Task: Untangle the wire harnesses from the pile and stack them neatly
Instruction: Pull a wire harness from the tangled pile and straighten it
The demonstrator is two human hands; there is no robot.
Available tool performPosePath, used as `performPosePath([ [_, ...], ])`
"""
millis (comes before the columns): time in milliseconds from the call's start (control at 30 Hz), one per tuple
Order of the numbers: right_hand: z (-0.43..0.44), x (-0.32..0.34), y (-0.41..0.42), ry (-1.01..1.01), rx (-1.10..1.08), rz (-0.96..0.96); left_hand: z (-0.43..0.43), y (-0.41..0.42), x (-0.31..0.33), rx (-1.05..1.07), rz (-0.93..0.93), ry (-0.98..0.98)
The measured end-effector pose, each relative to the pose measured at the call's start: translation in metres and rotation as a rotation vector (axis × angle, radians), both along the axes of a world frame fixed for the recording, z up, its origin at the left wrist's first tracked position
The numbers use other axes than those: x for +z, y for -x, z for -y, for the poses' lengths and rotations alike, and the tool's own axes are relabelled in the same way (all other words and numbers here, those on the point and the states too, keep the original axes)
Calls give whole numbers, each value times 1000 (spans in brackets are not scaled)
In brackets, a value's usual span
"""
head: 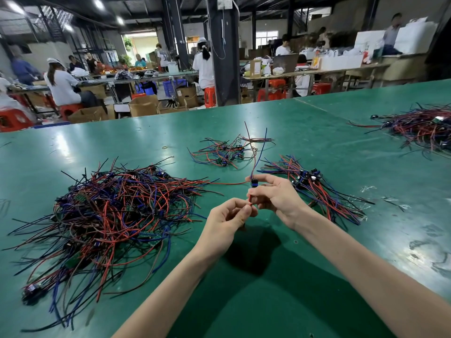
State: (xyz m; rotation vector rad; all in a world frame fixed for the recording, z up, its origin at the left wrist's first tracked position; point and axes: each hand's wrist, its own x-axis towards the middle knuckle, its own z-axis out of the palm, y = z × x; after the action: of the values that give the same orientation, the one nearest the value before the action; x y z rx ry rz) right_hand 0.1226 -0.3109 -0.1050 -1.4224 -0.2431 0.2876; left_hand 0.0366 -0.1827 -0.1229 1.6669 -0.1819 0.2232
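One harness [254, 184] is up off the green table [268, 301], held between both hands close in front of the person. The right hand [275, 196] pinches its small dark module between thumb and forefinger, the other fingers loosely curled. The left hand [229, 219], just below and nearer the body, pinches the red lead ends with fingertips pressed together. The harness runs lengthwise away from the person: its blue and red leads rise past the right hand, and one red lead trails off left toward the tangled pile [117, 211], seemingly not yet clear of it. The neat stack [314, 191] lies just beside the right hand, on its outer side, wires slanting across the table — so I'd judge the right hand the one to carry the harness over, once that trailing lead is drawn free
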Motion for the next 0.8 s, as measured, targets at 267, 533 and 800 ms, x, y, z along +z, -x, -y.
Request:
performPosePath([
  [267,1,-1,-3,16,-22,-16,0,0,2,-1,-11,40],
  [533,20,14,-16,-186,-164,-137,6,1,-4,60,-218,43],
  [800,19,19,-9,-259,-78,-36,5,1,0,68,-408,-31],
])
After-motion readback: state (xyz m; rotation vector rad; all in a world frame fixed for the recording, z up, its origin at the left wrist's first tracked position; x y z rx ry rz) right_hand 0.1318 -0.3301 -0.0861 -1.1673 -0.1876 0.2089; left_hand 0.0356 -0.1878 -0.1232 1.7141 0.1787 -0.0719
